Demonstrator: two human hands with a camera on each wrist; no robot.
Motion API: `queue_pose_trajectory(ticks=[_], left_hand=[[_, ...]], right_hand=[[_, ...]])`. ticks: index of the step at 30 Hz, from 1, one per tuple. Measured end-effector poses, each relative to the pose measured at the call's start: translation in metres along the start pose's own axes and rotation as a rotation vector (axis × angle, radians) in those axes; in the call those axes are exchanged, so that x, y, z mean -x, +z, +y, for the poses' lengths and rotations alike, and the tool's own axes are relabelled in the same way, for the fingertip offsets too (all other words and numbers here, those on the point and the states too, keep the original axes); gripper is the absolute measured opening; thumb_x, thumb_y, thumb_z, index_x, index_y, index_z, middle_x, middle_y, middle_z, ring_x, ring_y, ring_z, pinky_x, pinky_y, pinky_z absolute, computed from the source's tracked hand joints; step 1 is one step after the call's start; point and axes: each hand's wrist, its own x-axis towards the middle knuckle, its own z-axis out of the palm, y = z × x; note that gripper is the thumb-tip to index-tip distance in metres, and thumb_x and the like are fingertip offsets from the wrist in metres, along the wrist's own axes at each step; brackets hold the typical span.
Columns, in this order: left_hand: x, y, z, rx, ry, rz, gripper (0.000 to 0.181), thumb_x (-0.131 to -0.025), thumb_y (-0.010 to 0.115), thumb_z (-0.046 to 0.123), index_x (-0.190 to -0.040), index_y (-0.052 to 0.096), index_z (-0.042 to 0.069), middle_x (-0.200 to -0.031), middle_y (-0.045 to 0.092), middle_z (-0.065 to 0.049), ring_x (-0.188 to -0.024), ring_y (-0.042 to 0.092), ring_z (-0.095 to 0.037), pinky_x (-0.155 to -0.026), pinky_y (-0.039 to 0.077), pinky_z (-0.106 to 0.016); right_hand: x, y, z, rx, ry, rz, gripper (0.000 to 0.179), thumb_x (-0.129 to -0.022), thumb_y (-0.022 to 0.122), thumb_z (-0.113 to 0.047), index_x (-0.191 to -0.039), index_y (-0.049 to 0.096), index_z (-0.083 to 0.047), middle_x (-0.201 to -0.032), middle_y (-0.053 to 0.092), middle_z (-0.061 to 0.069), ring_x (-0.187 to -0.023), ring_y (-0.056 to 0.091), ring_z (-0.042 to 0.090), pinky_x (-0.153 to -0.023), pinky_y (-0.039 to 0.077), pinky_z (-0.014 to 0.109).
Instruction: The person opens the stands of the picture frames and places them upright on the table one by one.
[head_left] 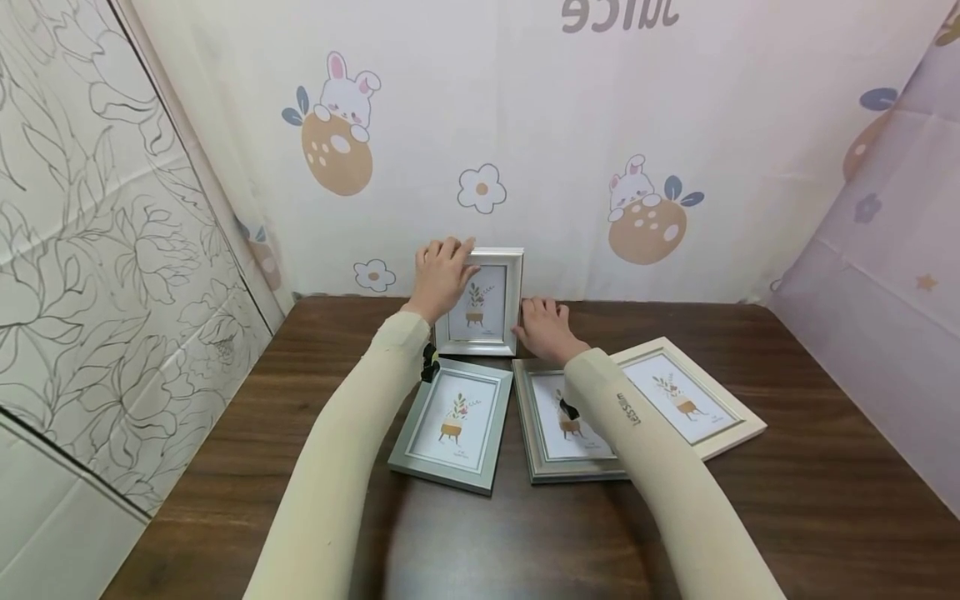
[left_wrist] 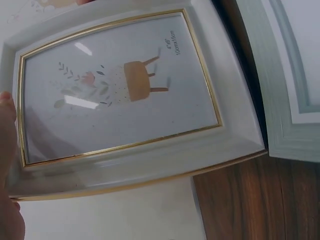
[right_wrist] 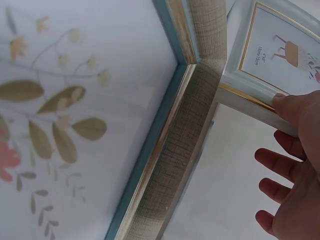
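Observation:
A silvery-white picture frame (head_left: 513, 300) with a gold inner edge stands upright against the back wall. My left hand (head_left: 441, 275) holds its upper left corner, thumb over the front and fingers along the top. At its lower right side, my right hand (head_left: 549, 332) touches the edge with the thumb (right_wrist: 285, 104), while the other fingers are loosely extended beside it. A grey-green frame (head_left: 442, 477) lies flat in front, partly under the left wrist. Below the right wrist lies a brownish frame (head_left: 528, 425), partly covered by the sleeve.
A cream frame (head_left: 738, 421) lies at an angle on the right, its left part hidden by the right arm. The dark wooden table (head_left: 810, 500) meets a rabbit-patterned cloth (head_left: 540, 125) at the back. A flower-patterned panel (head_left: 97, 250) borders the left side.

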Motion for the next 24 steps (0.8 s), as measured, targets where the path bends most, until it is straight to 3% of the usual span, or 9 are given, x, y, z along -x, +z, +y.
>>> queue_pose_trajectory(ticks=[10, 24], left_hand=[[0.0017, 0.0036, -0.0035, -0.028, 0.009, -0.025, 0.063, -0.102, 0.053, 0.043, -0.154, 0.035, 0.014, -0.149, 0.043, -0.012, -0.141, 0.033, -0.029, -0.113, 0.021, -0.051], [0.0006, 0.0079, -0.0057, -0.081, -0.011, -0.114, 0.068, -0.103, 0.047, 0.046, -0.159, 0.022, 0.015, -0.163, 0.021, -0.01, -0.149, 0.016, -0.031, -0.113, 0.017, -0.058]], right_hand=[[-0.0056, 0.0003, 0.0012, -0.047, 0.041, -0.027, 0.054, -0.105, 0.05, -0.03, -0.143, 0.037, 0.005, -0.146, 0.039, 0.023, -0.136, 0.028, 0.042, -0.103, 0.022, 0.059], [-0.0081, 0.0057, 0.0033, -0.084, 0.054, -0.034, 0.054, -0.106, 0.047, -0.03, -0.145, 0.035, 0.004, -0.147, 0.038, 0.022, -0.136, 0.027, 0.042, -0.103, 0.022, 0.058]])
